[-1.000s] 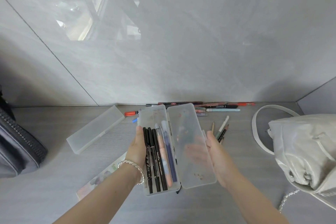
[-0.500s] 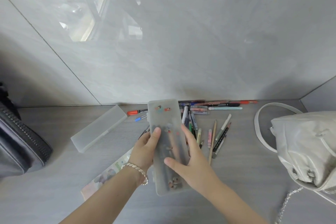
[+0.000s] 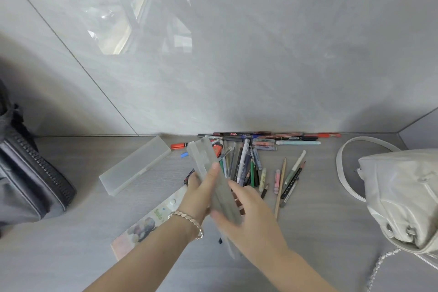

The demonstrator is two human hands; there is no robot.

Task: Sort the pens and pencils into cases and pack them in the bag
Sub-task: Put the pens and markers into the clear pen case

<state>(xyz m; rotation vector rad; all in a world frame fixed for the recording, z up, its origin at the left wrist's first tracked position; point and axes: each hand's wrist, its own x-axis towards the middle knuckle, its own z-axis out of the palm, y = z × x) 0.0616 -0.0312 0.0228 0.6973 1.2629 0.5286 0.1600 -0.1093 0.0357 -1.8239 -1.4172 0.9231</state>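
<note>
We see the left hand (image 3: 200, 193) wrapped around a closed, frosted translucent plastic pencil case (image 3: 212, 179), thumb laid flat along its top face and the other fingers curled under its left edge, so the grip is clamped on the case. The right hand (image 3: 248, 218) rests against the same case from the right, fingers together and nearly straight, pressed on its lower half; motion blur keeps us from telling whether they curl around it. The case is tilted, its far end raised toward the wall, and it sits above the loose pile of pens and pencils (image 3: 248, 163) spread on the grey wood-grain tabletop (image 3: 83, 256).

A silver chain bracelet (image 3: 188, 220) circles the left wrist. Left of the held case lies a second frosted rectangular case (image 3: 135, 165), closed and flat on the tabletop. Below and left of the held case, partly under the left forearm, lies a flat printed pouch (image 3: 142, 227) with a snap button; we can read "Smile" in green on it. Beyond the held case, pens line the wall; one dark pen (image 3: 233, 134) carries a red label too small to read. Right of the held case, past a long wooden pencil (image 3: 280, 187), sits a cream leather handbag (image 3: 400, 197) with a looped strap. Far left of the held case stands a dark zipped bag (image 3: 30, 180).
</note>
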